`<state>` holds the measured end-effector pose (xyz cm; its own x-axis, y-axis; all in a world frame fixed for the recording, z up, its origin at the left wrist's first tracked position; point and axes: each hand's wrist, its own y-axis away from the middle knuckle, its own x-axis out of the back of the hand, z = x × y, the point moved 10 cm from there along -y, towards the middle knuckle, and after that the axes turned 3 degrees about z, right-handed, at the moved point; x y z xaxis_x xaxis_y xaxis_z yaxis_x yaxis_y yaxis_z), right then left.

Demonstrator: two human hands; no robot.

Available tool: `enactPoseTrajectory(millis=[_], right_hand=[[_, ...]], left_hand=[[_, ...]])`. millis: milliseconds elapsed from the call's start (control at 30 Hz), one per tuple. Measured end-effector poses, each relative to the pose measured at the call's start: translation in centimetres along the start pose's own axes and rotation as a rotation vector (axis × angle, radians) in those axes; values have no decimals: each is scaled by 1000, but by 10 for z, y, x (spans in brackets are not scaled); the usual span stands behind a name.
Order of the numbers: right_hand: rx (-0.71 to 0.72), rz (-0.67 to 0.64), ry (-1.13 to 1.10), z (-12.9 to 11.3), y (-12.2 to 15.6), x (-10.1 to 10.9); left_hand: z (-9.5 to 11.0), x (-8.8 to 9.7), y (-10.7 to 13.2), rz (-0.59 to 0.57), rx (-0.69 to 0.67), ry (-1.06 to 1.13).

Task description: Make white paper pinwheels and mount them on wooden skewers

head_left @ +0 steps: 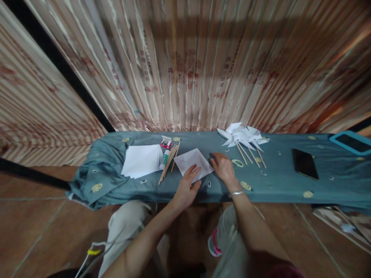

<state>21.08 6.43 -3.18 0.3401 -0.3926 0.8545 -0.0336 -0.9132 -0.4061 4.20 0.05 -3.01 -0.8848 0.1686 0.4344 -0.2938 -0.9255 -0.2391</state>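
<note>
A folded white paper square (193,160) lies on the blue-green cloth (278,181) in front of me. My left hand (187,187) rests flat on its near corner, fingers stretched out. My right hand (223,168) presses down at the paper's right corner, fingers curled slightly; a dark small thing shows under its fingertips but I cannot make it out. A bracelet sits on that wrist.
A stack of white sheets (142,160), a glue tube (164,158), a small box (166,143) and several wooden sticks (169,162) lie at left. Finished paper pinwheels (242,136) on sticks lie at right, then a black phone (305,163) and a blue-cased tablet (350,142). A curtain hangs behind.
</note>
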Motion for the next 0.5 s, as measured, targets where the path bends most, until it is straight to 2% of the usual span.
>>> enactPoseTrajectory(millis=[100,200,300,367,433,500], right_hand=[[40,-16,-34,-20,-1,-15],[52,-18,-51,-29,-1,-22],[59,-13,-63,-35,-3,-23],[99,-4,-104,-48,-2,-23],[173,0,-188,-71,2,-23],[237,-31,-271,-101,7,-28]], left_hand=[[-3,0,-7,-17,-6,-18],[-3,-2,-19,-35,-33,-17],[-7,8,-30,-24,-51,-5],[-16,30,-35,28,-48,10],[-27,62,-41,132,-29,42],[-40,100,-44,287,19,133]])
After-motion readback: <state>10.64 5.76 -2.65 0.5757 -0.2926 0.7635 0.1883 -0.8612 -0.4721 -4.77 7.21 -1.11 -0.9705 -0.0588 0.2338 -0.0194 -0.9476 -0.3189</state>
